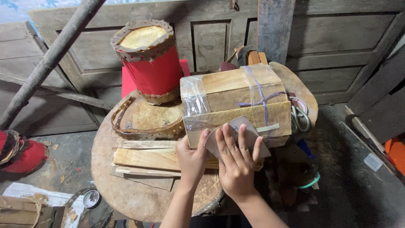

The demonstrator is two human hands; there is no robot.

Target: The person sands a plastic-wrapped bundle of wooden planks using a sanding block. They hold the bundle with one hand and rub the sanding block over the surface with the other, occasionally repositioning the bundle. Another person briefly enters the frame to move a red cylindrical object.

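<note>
Am sitting facing weathered grey panelled wooden wall [329, 46]; thick upright post [275, 25] standing against it. Bare pole [50, 59] leaning diagonally at left. Dusty concrete floor [354, 190] lying below, daylight falling softly.
</note>
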